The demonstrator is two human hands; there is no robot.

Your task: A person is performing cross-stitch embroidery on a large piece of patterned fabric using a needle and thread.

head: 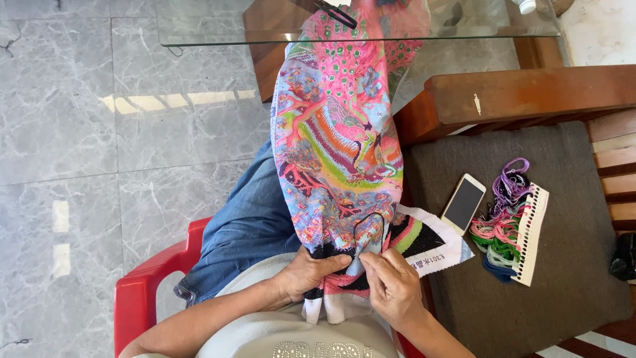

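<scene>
- My left hand [308, 273] grips the lower edge of the cross-stitch cloth [338, 146], thumb on top, fingers tucked under, closed on the fabric.
- My right hand [392, 286] pinches at the cloth just beside the left; fingertips [370, 260] narrow together on a dark patch. Cannot tell if a needle is in there, too small.
- Cloth is multicoloured, pink and green, draped from my lap over my knee up to the glass table [199, 33].
- I sit on a red plastic chair [142, 285], blue jeans [245, 219] showing.
- Right of me: dark cushioned wooden seat [563, 278], with a smartphone [463, 203] face up and, near it, a thread organiser card [513, 219] holding coloured floss bundles.
- Grey marble floor [79, 132].
</scene>
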